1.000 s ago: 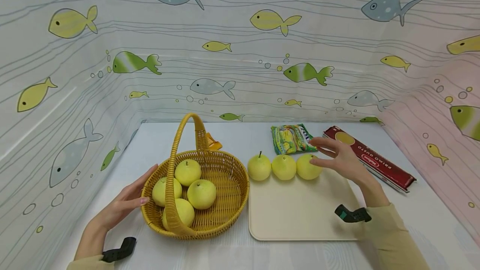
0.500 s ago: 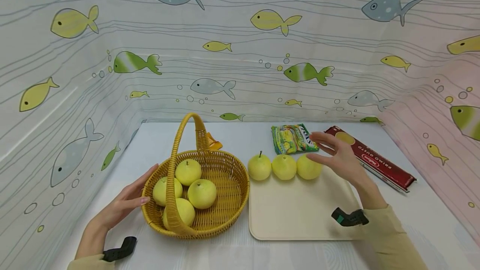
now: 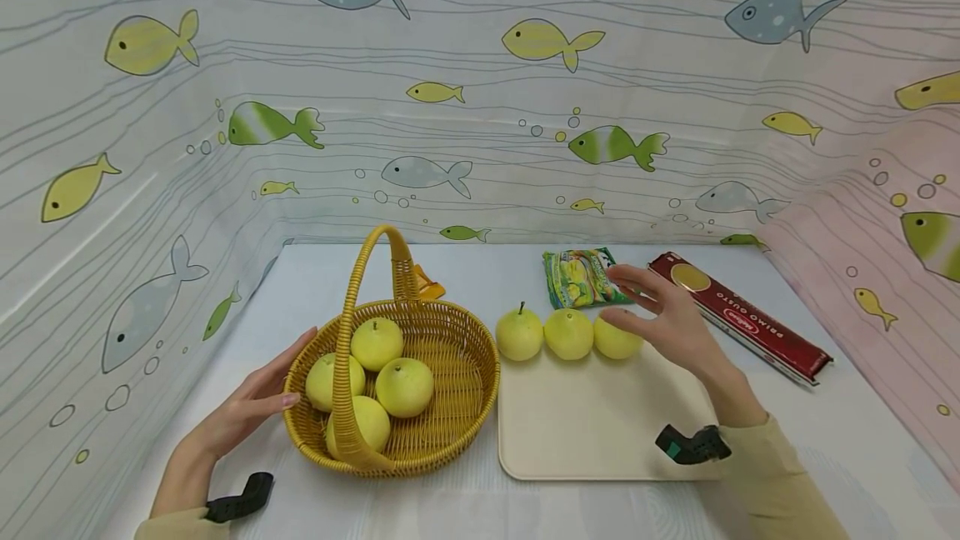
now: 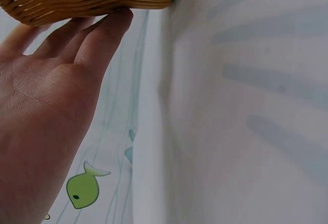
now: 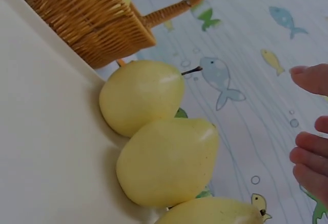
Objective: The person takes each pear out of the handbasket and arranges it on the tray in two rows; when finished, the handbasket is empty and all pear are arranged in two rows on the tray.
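My left hand (image 3: 243, 402) rests against the left side of a yellow wicker basket (image 3: 457, 432). Its fairly straight fingers (image 4: 105, 39) touch the wicker in the left wrist view. Several pale yellow pears (image 3: 405, 387) lie in the basket's left half. Over the right end of a row of three pears hovers my right hand (image 3: 675, 327), fingers spread and holding nothing. The row consists of a left pear (image 3: 519, 335), a middle pear (image 3: 568, 335) and a right pear (image 3: 617, 340), partly hidden by the hand. They sit along the back edge of a cream tray (image 3: 600, 423).
Behind the pears lies a green snack packet (image 3: 577, 277). A long red pasta packet (image 3: 750, 323) slants at the right. An orange object (image 3: 427, 283) is partly hidden behind the basket. Fish-patterned sheeting (image 3: 480, 132) walls the back and sides.
My right hand has shifted slightly to the left above the right pear, covering more of its top. The left hand, basket and pears look unmoved.
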A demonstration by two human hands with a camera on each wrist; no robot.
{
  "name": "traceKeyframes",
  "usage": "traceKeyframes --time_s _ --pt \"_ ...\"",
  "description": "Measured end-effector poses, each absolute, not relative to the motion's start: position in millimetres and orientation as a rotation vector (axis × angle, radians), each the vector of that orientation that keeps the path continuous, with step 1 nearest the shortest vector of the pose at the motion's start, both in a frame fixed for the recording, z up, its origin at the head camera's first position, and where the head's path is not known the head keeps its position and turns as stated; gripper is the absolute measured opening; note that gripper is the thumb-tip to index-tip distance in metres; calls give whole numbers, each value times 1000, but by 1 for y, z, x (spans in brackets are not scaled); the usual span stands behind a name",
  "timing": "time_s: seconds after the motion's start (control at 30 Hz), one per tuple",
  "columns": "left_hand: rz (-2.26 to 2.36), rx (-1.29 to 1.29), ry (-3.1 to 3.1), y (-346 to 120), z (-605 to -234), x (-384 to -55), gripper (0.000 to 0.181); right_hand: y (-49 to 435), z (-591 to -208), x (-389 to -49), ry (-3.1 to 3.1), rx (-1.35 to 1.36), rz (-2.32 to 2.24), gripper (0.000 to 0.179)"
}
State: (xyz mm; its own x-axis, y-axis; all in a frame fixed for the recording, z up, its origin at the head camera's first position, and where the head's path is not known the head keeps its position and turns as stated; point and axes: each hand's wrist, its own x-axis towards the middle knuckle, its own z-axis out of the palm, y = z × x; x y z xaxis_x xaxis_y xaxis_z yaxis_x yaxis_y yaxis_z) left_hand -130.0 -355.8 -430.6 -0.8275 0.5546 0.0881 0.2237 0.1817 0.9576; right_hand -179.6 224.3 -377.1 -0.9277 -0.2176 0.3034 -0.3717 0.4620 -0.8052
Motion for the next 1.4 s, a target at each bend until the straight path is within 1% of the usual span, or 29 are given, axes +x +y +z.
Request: traceKeyframes --time_s 0.23,0.53,0.87,1.27,1.4 --pt "1714 761 2149 -355 -431 -129 77 204 -374 -173 -2529 615 1478 59" --pt "1714 752 2160 -355 -431 -129 77 152 -364 -169 -2496 802 1521 62" --pt "1718 769 2143 -357 -432 -130 77 97 -362 -170 -2503 1011 1568 69" --pt "1711 758 2154 -359 -435 -132 76 49 -366 -173 -2552 1237 1431 75" --pt "1710 769 2146 -357 -433 -131 77 39 -371 -174 -2572 1250 1391 75"
